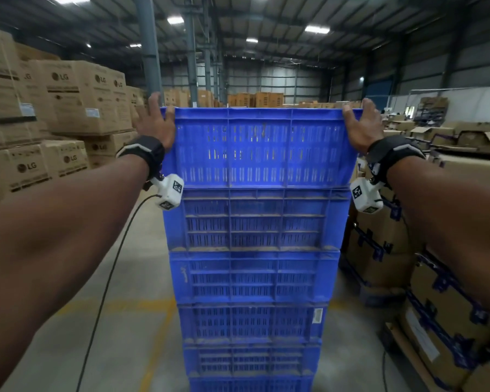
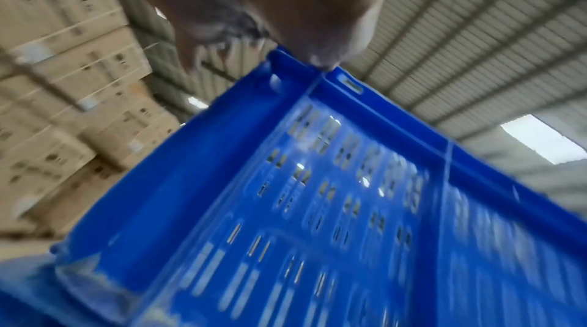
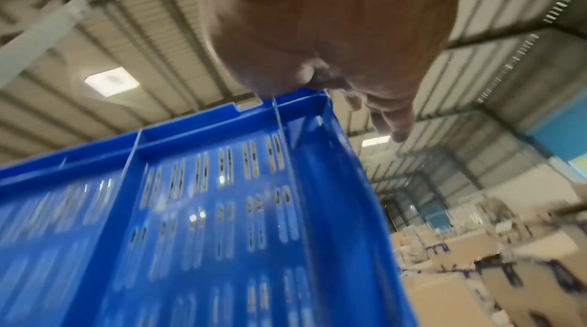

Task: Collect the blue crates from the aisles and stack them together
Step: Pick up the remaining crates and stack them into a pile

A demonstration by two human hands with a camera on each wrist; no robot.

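Bracing rigid, light blue slotted plastic top crate (image 1: 262,147) at rim corners; left hand (image 1: 156,123) and right hand (image 1: 361,124) fingers spread, pressing.

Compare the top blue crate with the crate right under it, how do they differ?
The top crate has a hand at each upper corner, left hand and right hand; the second crate is untouched. Light shows through the top crate's slots; the second crate's look dark. Both are blue and slotted.

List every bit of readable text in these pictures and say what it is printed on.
"LG": on the cardboard boxes stacked at left.
White label on a lower blue crate: too blurred to read.
Stickers on the boxes: too small to read.
Wrist views: nothing readable.
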